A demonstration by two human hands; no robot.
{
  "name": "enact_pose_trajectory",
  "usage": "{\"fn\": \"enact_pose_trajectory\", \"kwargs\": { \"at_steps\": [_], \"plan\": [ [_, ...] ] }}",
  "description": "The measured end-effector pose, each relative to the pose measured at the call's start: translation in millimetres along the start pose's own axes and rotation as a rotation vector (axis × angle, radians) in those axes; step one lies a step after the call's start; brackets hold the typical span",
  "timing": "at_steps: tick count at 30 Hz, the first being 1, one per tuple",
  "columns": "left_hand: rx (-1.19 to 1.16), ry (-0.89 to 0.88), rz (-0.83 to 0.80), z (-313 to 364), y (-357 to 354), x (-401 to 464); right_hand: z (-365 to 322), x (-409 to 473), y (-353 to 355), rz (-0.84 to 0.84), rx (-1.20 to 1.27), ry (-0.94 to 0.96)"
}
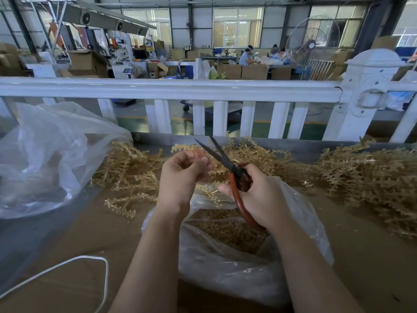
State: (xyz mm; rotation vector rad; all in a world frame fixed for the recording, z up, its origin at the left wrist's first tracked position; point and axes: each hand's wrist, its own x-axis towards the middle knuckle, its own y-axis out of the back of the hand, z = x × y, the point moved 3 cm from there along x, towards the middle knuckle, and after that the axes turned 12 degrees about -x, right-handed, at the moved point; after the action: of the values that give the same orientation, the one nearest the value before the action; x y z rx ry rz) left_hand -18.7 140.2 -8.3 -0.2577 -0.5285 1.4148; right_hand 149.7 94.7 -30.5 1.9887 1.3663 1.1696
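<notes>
My right hand (259,197) grips red-handled scissors (235,181); their dark blades stand apart and point up and left. My left hand (182,175) pinches a thin golden plastic strip (187,147) lined with small parts, held up against the blades. Below both hands sits an open clear plastic bag (225,267) holding a heap of small golden cut pieces (228,231).
Piles of golden strips lie on the brown table at centre left (128,172) and at the right (370,184). A large crumpled clear bag (45,159) is at the left. A white cord (94,259) loops at bottom left. A white railing (180,89) runs behind the table.
</notes>
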Motion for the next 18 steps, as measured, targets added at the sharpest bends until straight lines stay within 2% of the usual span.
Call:
{"fn": "enact_pose_trajectory", "kwargs": {
  "at_steps": [5, 18],
  "plan": [
    [0.046, -0.052, -0.025, -2.4, 1.1, 4.1, 1.2, -0.8, -2.7, -0.007, -0.093, 0.033],
    [0.008, -0.073, -0.057, -3.2, 2.1, 4.0, 1.5, 0.0, -2.7, 0.035, -0.117, 0.049]
  ]
}}
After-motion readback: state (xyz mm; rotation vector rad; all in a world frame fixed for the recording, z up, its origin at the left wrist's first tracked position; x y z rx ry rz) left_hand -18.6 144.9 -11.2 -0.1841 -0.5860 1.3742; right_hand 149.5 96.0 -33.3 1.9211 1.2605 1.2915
